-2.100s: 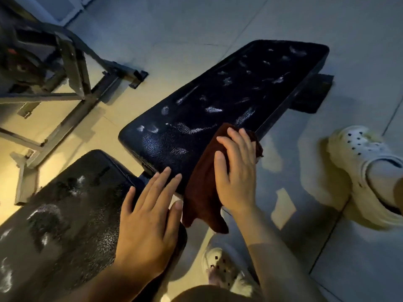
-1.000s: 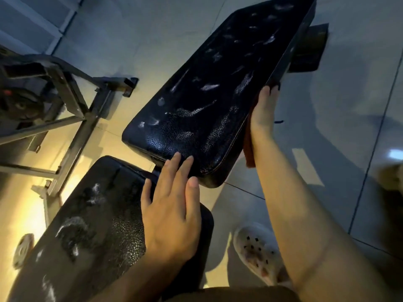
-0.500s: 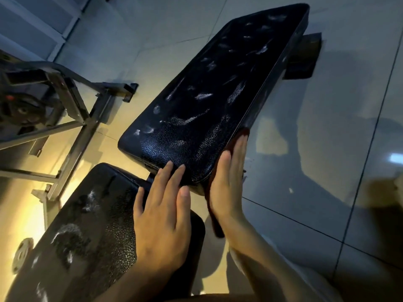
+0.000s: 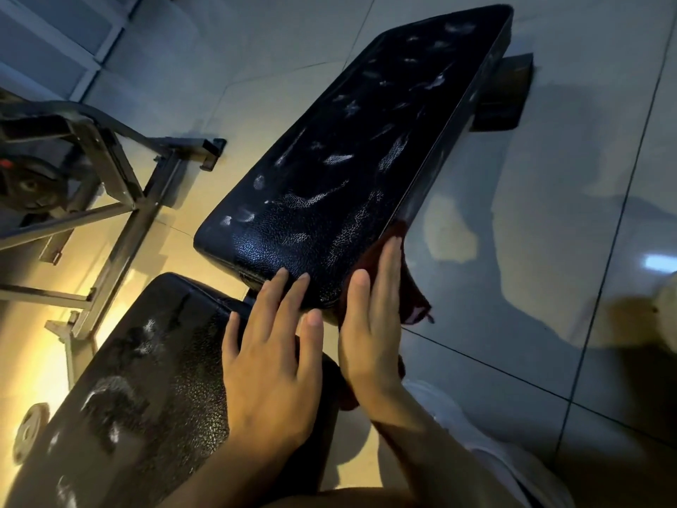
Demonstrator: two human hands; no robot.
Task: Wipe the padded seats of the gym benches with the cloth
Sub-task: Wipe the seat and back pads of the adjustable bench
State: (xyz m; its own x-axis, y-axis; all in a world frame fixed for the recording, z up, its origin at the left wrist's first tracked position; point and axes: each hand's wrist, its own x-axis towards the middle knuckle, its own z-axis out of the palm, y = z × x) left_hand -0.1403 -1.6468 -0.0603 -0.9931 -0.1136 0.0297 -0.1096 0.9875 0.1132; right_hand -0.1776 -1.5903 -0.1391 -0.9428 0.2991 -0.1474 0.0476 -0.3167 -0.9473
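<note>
A long black padded bench pad (image 4: 351, 170) runs from the middle to the top right, its cracked vinyl streaked with pale marks. A second black pad (image 4: 146, 390) lies below it at lower left. My right hand (image 4: 370, 324) presses a dark red cloth (image 4: 414, 295) flat against the near right side edge of the long pad, fingers straight. Most of the cloth is hidden behind that hand. My left hand (image 4: 271, 361) rests flat on the lower pad, fingertips touching the long pad's near end.
A grey metal frame (image 4: 121, 185) with a weight plate (image 4: 25, 185) stands at the left. A small disc (image 4: 29, 430) lies on the floor at lower left. The bench's dark foot (image 4: 505, 93) sits top right. Glossy tiled floor (image 4: 549, 251) spreads to the right.
My right hand slid the cloth from the pad's top onto its right side edge, went up along that edge, then came back down toward the near corner. My left hand stayed put.
</note>
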